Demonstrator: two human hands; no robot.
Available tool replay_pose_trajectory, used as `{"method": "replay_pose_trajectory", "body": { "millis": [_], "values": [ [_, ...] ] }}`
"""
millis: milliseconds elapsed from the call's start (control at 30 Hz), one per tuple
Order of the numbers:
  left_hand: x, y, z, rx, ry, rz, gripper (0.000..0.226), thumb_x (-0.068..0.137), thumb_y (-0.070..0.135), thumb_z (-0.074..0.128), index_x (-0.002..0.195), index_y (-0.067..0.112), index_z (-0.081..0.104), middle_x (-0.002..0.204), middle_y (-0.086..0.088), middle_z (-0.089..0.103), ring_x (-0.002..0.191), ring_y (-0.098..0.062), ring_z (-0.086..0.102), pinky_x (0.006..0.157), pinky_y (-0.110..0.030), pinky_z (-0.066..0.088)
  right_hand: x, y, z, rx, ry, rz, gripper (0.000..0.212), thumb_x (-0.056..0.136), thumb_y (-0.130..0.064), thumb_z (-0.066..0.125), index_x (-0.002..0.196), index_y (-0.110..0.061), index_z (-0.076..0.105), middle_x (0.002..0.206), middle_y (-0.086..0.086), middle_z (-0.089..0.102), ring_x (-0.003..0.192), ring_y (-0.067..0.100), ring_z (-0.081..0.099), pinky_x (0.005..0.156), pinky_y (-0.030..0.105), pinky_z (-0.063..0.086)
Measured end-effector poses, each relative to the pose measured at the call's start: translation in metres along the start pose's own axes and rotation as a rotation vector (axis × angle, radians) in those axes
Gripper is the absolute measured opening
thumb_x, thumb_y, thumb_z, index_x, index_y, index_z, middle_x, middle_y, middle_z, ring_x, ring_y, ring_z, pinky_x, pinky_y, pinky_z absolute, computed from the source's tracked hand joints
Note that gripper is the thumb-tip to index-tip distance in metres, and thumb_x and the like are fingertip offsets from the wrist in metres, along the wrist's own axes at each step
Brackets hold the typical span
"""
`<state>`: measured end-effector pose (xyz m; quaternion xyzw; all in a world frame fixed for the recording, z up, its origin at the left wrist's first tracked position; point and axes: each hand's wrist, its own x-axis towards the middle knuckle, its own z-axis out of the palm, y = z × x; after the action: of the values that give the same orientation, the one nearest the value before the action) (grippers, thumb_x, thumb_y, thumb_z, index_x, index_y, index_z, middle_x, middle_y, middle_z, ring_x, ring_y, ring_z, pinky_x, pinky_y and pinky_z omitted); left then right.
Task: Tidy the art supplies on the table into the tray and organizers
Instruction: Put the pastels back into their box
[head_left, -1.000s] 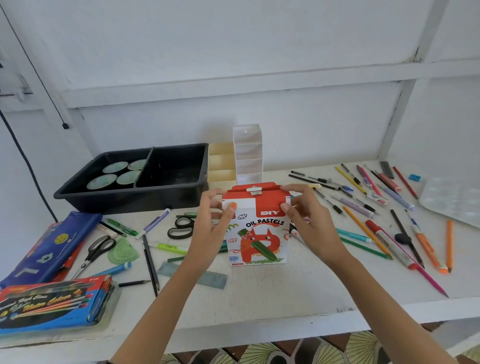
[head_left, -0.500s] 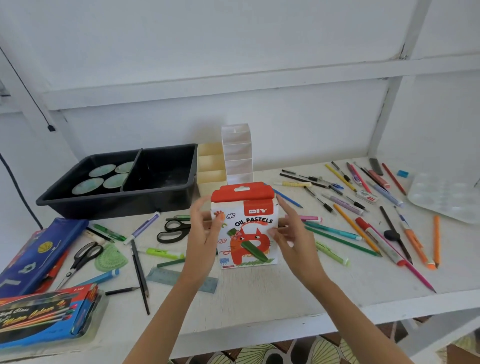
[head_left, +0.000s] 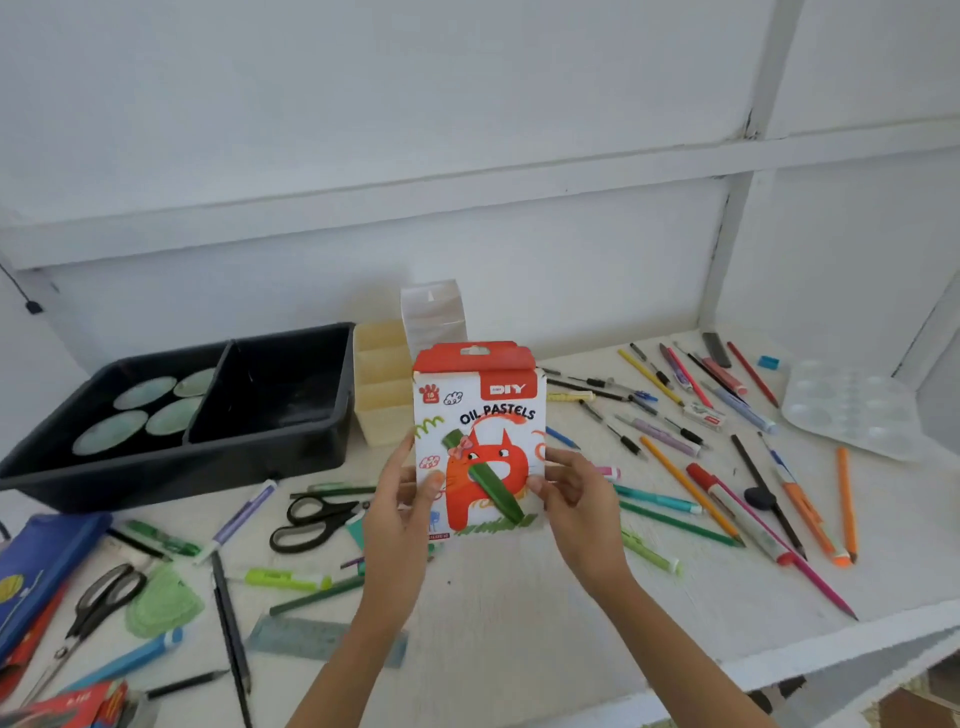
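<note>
A white and red oil pastels box (head_left: 480, 410) is held upright above the middle of the table. My left hand (head_left: 400, 512) grips its lower left edge, and my right hand (head_left: 574, 499) grips its lower right edge. A black two-compartment tray (head_left: 270, 457) sits at the back left; its left compartment holds round green discs (head_left: 143, 410) and its right compartment looks empty. A cream organizer (head_left: 382, 384) and a clear organizer (head_left: 434, 314) stand right behind the box. Several pens and pencils (head_left: 691, 457) lie scattered to the right.
Black scissors (head_left: 311, 519), a second pair of scissors (head_left: 101, 597), a green protractor (head_left: 161, 603), a ruler (head_left: 311, 636) and markers lie at the left front. A blue pencil case (head_left: 36, 571) lies at the far left. A clear paint palette (head_left: 852, 410) rests at the right.
Both hands slid from the box's top flap down to its lower sides. The box has lifted off the table and come closer to the camera.
</note>
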<state>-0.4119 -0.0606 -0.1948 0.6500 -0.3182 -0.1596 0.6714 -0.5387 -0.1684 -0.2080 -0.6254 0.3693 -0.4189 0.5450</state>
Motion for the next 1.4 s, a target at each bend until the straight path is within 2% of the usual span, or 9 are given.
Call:
{"method": "replay_pose_trajectory", "body": {
  "millis": [133,267,400,533,633,800,1067,1233,1400],
  "values": [
    [0.034,0.01,0.034,0.127,-0.016,0.16,0.035,0.092,0.028,0.055,0.127,0.026,0.049,0.115,0.012,0.057,0.098,-0.003,0.063,0.07,-0.021,0.056,0.039,-0.009,-0.012,-0.022,0.136,0.007,0.023,0.089,-0.01,0.062,0.11,-0.019,0.059,0.095,-0.004,0.069,0.086,0.008,0.067,0.074,0.034,0.058],
    [0.067,0.008,0.073,0.283,-0.071,0.291,0.05,0.093,0.021,0.056,0.14,0.025,0.039,0.123,0.002,0.036,0.11,-0.003,0.046,0.081,-0.002,0.043,0.077,-0.01,-0.03,-0.163,0.288,-0.037,0.029,0.087,-0.014,0.066,0.116,-0.013,0.063,0.109,-0.003,0.064,0.085,0.003,0.061,0.063,0.01,0.048],
    [0.101,0.011,0.113,0.292,-0.143,0.271,0.072,0.087,0.011,0.064,0.147,0.019,0.025,0.127,0.002,0.03,0.114,0.001,0.037,0.085,0.003,0.036,0.116,-0.018,-0.046,-0.169,0.305,-0.123,0.036,0.087,-0.009,0.065,0.122,-0.014,0.06,0.105,-0.004,0.063,0.083,0.0,0.06,0.062,0.004,0.046],
    [0.145,0.008,0.147,0.274,-0.163,0.254,0.078,0.085,0.005,0.065,0.148,0.014,0.021,0.132,-0.001,0.029,0.12,-0.003,0.035,0.093,-0.004,0.038,0.161,-0.021,-0.064,-0.261,0.151,-0.167,0.057,0.085,-0.005,0.067,0.137,-0.019,0.047,0.113,-0.005,0.058,0.093,0.004,0.059,0.07,0.009,0.051],
    [0.175,0.003,0.174,0.237,-0.185,0.221,0.074,0.086,0.002,0.064,0.147,0.013,0.024,0.134,-0.003,0.031,0.122,-0.007,0.039,0.083,-0.003,0.044,0.198,-0.013,-0.078,-0.302,0.068,-0.146,0.068,0.083,-0.003,0.068,0.142,-0.021,0.039,0.122,0.0,0.058,0.104,0.011,0.058,0.083,0.025,0.055],
    [0.214,-0.008,0.218,0.17,-0.269,0.123,0.061,0.093,0.0,0.051,0.146,0.019,0.027,0.135,0.0,0.031,0.122,-0.01,0.04,0.079,-0.016,0.054,0.252,0.0,-0.093,-0.198,0.15,-0.065,0.062,0.078,0.008,0.068,0.132,-0.013,0.046,0.109,0.002,0.059,0.095,0.01,0.058,0.059,0.008,0.051],
    [0.254,-0.042,0.265,0.101,-0.355,-0.102,0.058,0.096,0.003,0.048,0.146,0.023,0.027,0.132,0.005,0.031,0.109,-0.001,0.046,0.068,-0.008,0.051,0.31,0.039,-0.103,-0.172,0.187,0.019,0.059,0.077,0.015,0.064,0.127,-0.008,0.046,0.107,0.005,0.057,0.089,0.01,0.056,0.054,0.007,0.048],
    [0.263,-0.072,0.273,0.198,-0.343,-0.121,0.077,0.084,0.007,0.068,0.145,0.02,0.023,0.128,0.006,0.027,0.101,0.0,0.05,0.072,-0.007,0.05,0.326,0.062,-0.099,-0.301,0.059,-0.014,0.058,0.08,0.013,0.062,0.133,-0.006,0.046,0.114,0.005,0.061,0.094,0.009,0.056,0.063,0.009,0.05],
    [0.264,-0.099,0.258,0.399,-0.31,-0.067,0.102,0.061,0.03,0.085,0.143,0.025,0.024,0.125,0.007,0.033,0.115,-0.012,0.049,0.087,-0.039,0.055,0.33,0.067,-0.096,-0.49,-0.143,-0.056,0.063,0.08,-0.003,0.07,0.136,-0.011,0.043,0.109,-0.003,0.053,0.107,0.011,0.048,0.092,0.034,0.048]
  ]
}}
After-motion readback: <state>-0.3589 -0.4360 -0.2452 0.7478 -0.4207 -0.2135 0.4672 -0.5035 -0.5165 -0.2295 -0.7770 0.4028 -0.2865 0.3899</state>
